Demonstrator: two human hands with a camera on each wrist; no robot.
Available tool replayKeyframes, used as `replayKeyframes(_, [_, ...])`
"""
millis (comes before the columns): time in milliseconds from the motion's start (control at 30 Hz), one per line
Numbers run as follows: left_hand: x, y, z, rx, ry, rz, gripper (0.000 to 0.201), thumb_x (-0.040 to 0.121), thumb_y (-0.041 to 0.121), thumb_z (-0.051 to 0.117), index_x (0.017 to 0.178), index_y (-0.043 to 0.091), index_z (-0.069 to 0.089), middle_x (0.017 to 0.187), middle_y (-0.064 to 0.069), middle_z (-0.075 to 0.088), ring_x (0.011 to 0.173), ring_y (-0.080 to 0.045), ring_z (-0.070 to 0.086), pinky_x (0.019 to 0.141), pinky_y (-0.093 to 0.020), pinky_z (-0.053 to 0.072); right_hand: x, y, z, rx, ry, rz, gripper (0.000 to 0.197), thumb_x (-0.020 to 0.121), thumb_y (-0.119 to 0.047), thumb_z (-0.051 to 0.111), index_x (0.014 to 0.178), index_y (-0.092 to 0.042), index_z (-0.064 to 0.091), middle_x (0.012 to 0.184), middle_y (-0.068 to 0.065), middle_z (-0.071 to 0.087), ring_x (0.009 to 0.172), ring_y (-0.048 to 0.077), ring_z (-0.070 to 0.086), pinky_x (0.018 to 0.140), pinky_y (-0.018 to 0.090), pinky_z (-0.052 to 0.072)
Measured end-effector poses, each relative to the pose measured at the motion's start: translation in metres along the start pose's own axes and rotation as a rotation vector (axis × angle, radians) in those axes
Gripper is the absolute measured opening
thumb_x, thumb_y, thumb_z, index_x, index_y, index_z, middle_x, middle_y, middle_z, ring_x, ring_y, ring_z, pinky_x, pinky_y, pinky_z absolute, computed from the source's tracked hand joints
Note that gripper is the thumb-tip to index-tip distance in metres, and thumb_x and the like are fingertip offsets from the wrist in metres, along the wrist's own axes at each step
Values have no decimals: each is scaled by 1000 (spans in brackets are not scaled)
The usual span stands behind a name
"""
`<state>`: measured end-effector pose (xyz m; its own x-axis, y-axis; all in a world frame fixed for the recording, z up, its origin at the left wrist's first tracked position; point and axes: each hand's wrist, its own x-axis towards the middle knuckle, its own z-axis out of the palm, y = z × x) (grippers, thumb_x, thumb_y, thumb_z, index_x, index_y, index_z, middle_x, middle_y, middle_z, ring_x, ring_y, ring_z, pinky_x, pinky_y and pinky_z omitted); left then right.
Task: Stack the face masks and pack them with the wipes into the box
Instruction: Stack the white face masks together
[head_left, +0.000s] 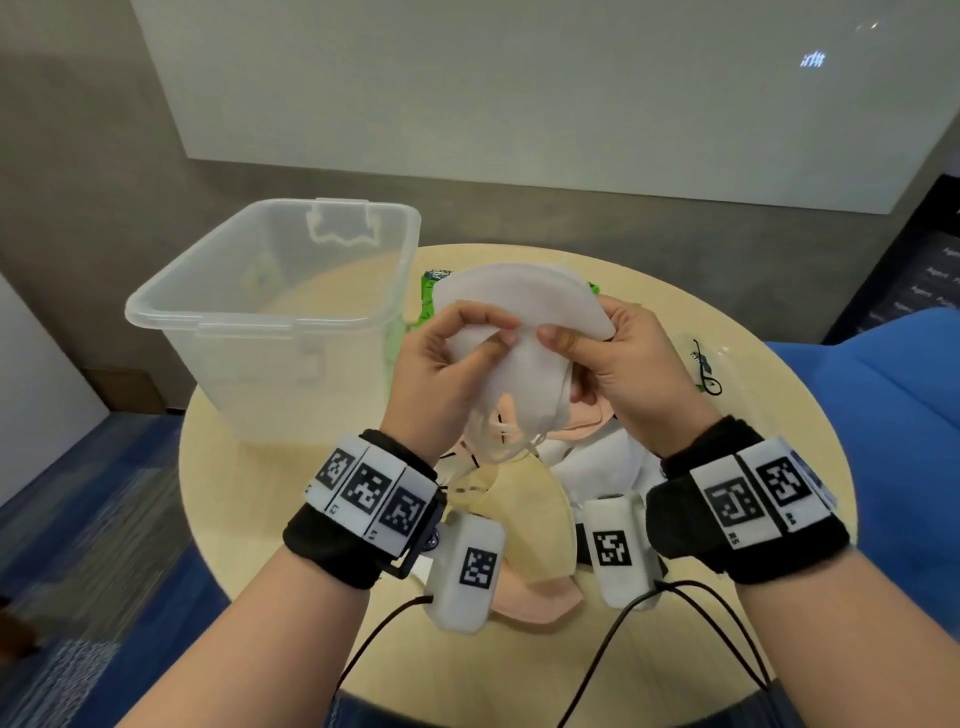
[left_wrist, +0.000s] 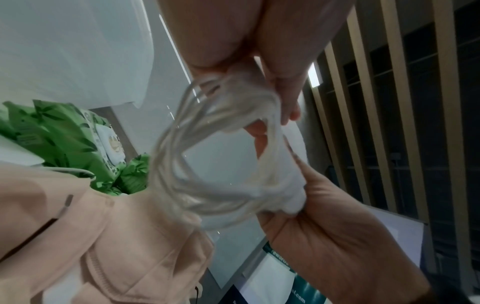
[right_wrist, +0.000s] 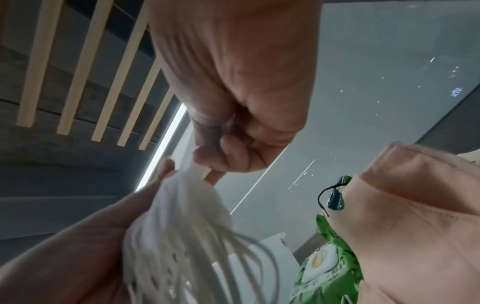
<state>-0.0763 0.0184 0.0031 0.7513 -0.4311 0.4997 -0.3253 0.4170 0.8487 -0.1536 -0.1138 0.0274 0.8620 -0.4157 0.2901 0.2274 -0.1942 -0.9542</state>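
Both hands hold a stack of white face masks (head_left: 524, 296) upright above the round table (head_left: 270, 519). My left hand (head_left: 493, 330) pinches the stack's left side and my right hand (head_left: 571, 327) grips its right side. The masks' white ear loops (left_wrist: 207, 164) hang down between the wrists. On the table below lie a pink mask (head_left: 540, 597), a beige mask (head_left: 519, 509) and more white masks (head_left: 613, 462). A green pack of wipes (head_left: 431, 296) lies behind the held stack. The clear plastic box (head_left: 270, 312) stands open and holds nothing at the left.
Clear packaging with a black drawing (head_left: 711, 364) lies at the table's right. A blue chair (head_left: 883, 415) stands beyond the right edge. Wrist camera cables (head_left: 597, 665) trail toward me. A second pink mask (left_wrist: 91, 236) lies close under the hands.
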Motion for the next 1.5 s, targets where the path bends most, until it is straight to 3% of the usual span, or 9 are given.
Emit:
replayKeyframes(367, [-21, -3, -8, 113, -27, -116, 25, 85, -4, 60, 97, 17, 68, 75, 21, 70, 81, 8, 60, 77, -9, 45, -21, 16, -42, -149, 116, 175, 5, 87, -4, 61, 88, -4, 57, 69, 10, 63, 41, 9, 50, 41, 16, 38])
replayKeyframes(533, [-35, -10, -15, 106, -1, -155, 28, 85, -4, 59, 108, 11, 63, 71, 21, 69, 74, 10, 60, 67, -8, 46, -39, 62, -72, -873, 56, 326, 18, 82, -5, 66, 101, -5, 64, 82, 7, 59, 81, 20, 57, 66, 16, 43])
replayKeyframes(633, [-44, -16, -19, 117, 32, -176, 31, 84, -6, 60, 109, 11, 63, 79, 18, 69, 74, 9, 61, 66, -8, 46, -44, 89, -72, -1020, 15, 339, 54, 79, -19, 72, 127, -6, 50, 119, 15, 54, 113, 29, 50, 93, 33, 41])
replayKeyframes(733, [-50, -18, -23, 146, 49, -192, 32, 84, -6, 61, 111, 11, 62, 92, 6, 67, 78, 9, 61, 69, -9, 47, -39, 102, -65, -964, 26, 332, 75, 76, -27, 75, 139, -12, 37, 136, 18, 42, 126, 31, 40, 102, 38, 35])
replayKeyframes(833, [-51, -18, -26, 169, 65, -189, 32, 84, -5, 61, 111, 11, 63, 95, 3, 66, 80, 9, 60, 72, -9, 46, -35, 109, -60, -949, 47, 312, 60, 75, -24, 75, 127, -8, 49, 121, 16, 56, 114, 30, 50, 86, 32, 41])
replayKeyframes(967, [-48, -18, -31, 170, 87, -191, 30, 83, -6, 61, 103, 15, 66, 91, 9, 68, 82, 6, 61, 73, -10, 46, -34, 98, -61, -921, 164, 246, 18, 77, -19, 74, 85, -8, 63, 70, 2, 55, 72, 21, 50, 60, 26, 32])
replayKeyframes(1167, [-45, -19, -28, 172, 91, -178, 30, 84, -5, 61, 104, 17, 66, 93, 7, 67, 82, 8, 61, 72, -9, 46, -35, 54, -75, -581, 194, 217, 20, 71, -14, 79, 70, -3, 62, 68, 4, 58, 62, 16, 53, 61, 29, 47])
replayKeyframes(1333, [-46, -21, -25, 181, 89, -205, 26, 85, -2, 61, 98, 19, 69, 96, 3, 69, 88, -1, 62, 78, -14, 49, -32, 19, -66, -276, 145, 73, 24, 75, -5, 71, 65, -9, 50, 71, 7, 62, 60, 10, 63, 48, 18, 50])
replayKeyframes(1500, [-48, -20, -21, 244, 46, -239, 24, 74, 27, 73, 97, 27, 69, 101, 5, 69, 95, -4, 62, 86, -21, 47, -31, -2, -40, -215, -169, 89, 18, 68, 0, 73, 68, -5, 56, 56, -7, 63, 53, 7, 60, 52, 20, 49])
